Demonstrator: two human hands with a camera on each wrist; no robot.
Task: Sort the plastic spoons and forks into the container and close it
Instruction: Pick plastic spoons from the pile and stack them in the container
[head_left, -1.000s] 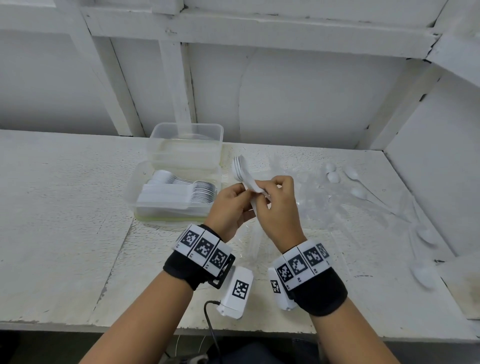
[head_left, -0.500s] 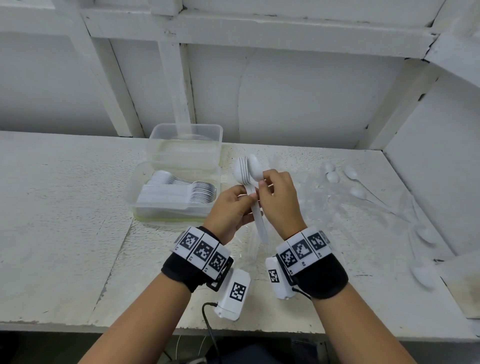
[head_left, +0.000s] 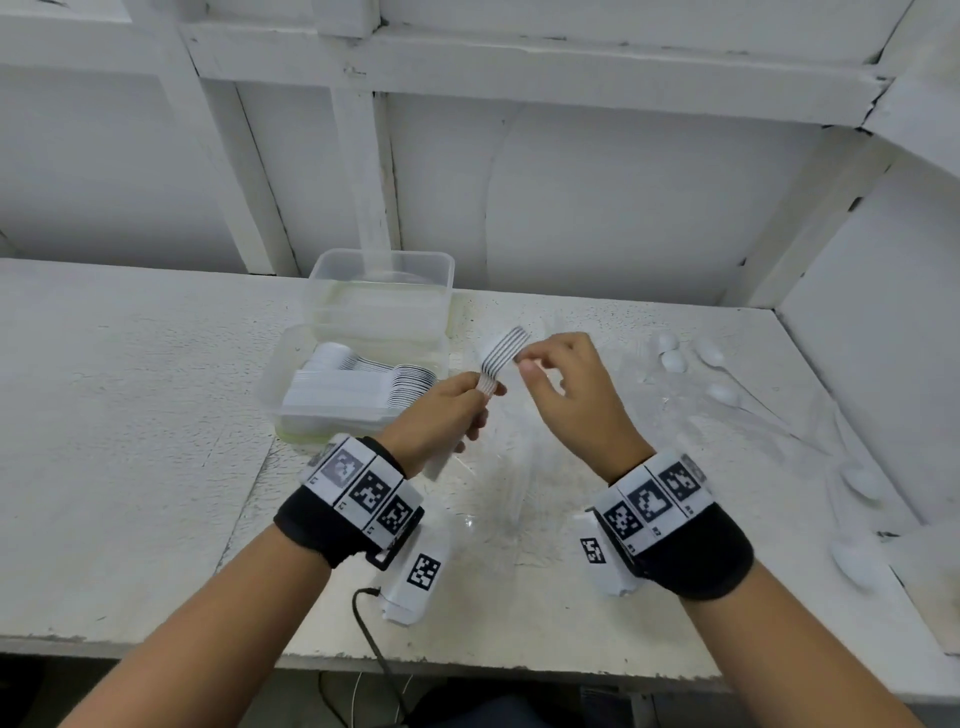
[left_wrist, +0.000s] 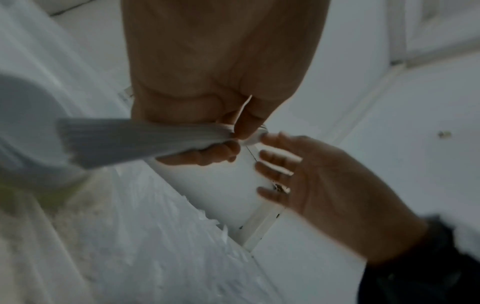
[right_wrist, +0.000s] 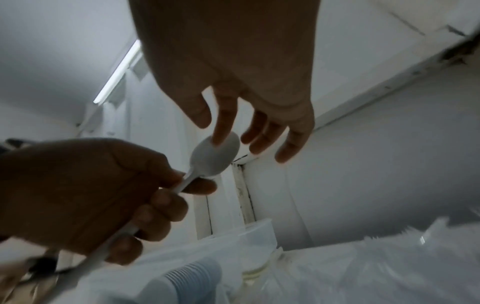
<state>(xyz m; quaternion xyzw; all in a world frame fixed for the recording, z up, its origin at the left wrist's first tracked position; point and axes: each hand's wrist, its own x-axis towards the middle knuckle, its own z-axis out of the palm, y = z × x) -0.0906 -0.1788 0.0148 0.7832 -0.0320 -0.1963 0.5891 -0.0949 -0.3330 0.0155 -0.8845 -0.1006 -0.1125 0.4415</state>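
The white worktop (head_left: 130, 415) carries a clear container (head_left: 291, 384) of stacked cutlery, just left of the left hand (head_left: 441, 415). That hand's fingers curl tight round the handles of a bundle of forks (head_left: 501, 353), tines up. The right hand (head_left: 571, 395) is spread loose, one fingertip (right_wrist: 221, 135) touching the bundle's head. Loose spoons (head_left: 722, 392) lie right of it.

No readable words, brands or numbers anywhere. The only markings are black-and-white square code tags on the left wristband (head_left: 358, 486), lower centre, the right wristband (head_left: 652, 501), lower right, and the white camera units (head_left: 421, 577) below; the tiny characters beside them are illegible.
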